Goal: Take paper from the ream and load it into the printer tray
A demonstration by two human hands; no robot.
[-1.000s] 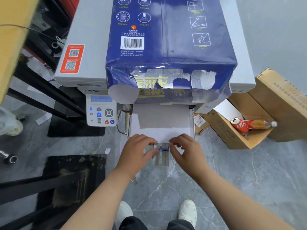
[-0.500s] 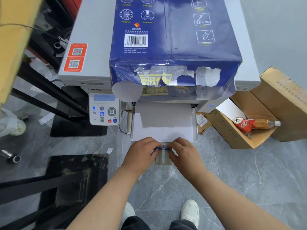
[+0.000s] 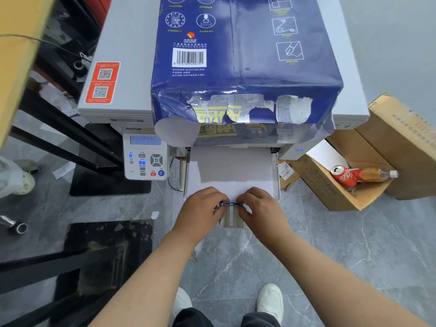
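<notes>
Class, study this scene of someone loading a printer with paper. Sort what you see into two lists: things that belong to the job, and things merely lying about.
Belongs to the job:
blue paper ream
printer
white paper in the tray
blue tray guide, pinched by the left hand and right hand

Lying about:
cardboard box
red can
plastic bottle
metal tube

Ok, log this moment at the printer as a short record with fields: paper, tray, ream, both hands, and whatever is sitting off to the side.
paper: white stack lying flat in the tray
tray: open at the printer's front, side walls flanking the stack
ream: blue wrapper, torn open at the near end, lying on top of the printer
left hand: pinching the blue guide tab at the stack's near edge
right hand: pinching the same tab from the other side
aside: cardboard box holding a red can and a bottle
</notes>
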